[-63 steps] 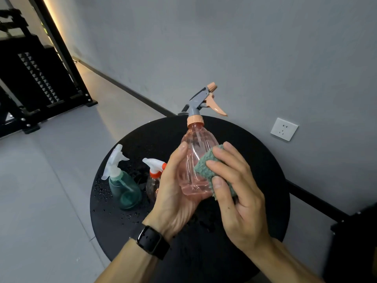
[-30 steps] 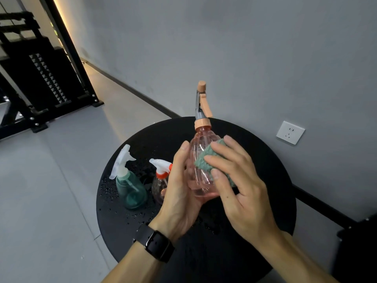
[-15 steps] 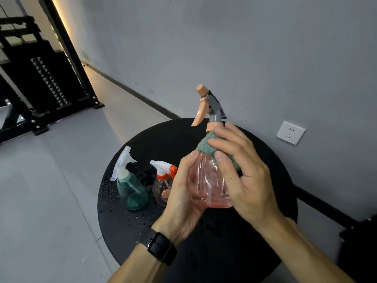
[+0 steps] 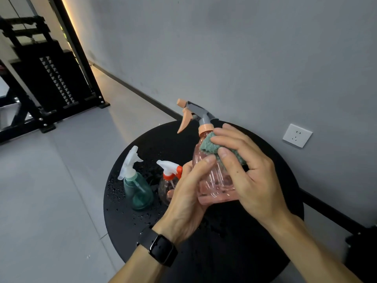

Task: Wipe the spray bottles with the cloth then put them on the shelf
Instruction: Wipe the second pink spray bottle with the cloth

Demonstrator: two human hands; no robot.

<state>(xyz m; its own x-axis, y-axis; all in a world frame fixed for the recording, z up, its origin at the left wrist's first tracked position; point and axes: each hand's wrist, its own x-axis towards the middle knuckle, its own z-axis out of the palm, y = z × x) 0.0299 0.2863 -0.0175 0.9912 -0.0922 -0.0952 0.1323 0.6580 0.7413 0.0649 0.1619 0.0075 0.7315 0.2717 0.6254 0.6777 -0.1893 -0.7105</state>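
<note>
My left hand [image 4: 183, 199] cups the upright pink bottle [image 4: 214, 180] low while my right hand [image 4: 244, 172] presses the cloth [image 4: 208, 145] onto its shoulder

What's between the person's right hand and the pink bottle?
A green cloth. The right hand presses it against the pink bottle's shoulder, just below the neck, while the left hand holds the bottle, as the head view shows.

pink bottle [image 4: 214, 180] clr glossy plastic | cloth [image 4: 208, 145] fuzzy | table [image 4: 234, 252] matt blk
</note>
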